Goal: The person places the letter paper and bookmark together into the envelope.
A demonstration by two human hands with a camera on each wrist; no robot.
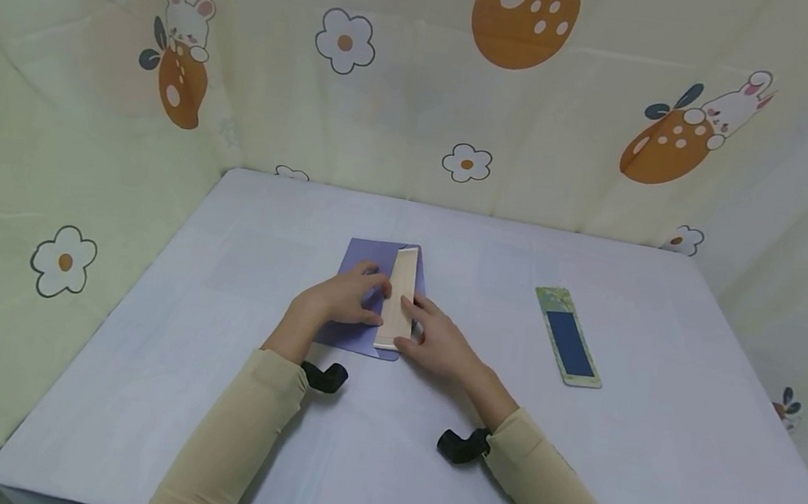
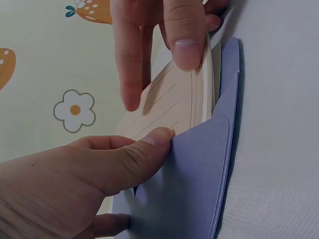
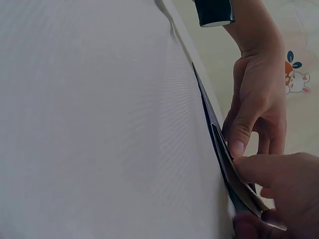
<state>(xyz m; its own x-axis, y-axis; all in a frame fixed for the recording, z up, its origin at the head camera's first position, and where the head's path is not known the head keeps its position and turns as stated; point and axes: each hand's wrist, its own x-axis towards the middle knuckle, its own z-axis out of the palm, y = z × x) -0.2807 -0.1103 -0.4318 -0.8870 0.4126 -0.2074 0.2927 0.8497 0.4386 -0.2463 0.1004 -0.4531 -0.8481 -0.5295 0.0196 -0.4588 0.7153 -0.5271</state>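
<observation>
Near the middle of the worktop (image 1: 223, 282) lies a purple folder (image 1: 370, 253), a cream lined pad (image 1: 395, 310) showing along its right part. At the pad's left side, the left hand (image 1: 346, 295) pinches the folder's edge; the right hand (image 1: 444, 347) touches the pad with thumb and index finger spread apart, though whether it pinches anything cannot be told. Well to the right lies a green-bordered pack (image 1: 570, 343) with a dark blue panel. Behind hangs a patterned curtain (image 1: 405, 104).
</observation>
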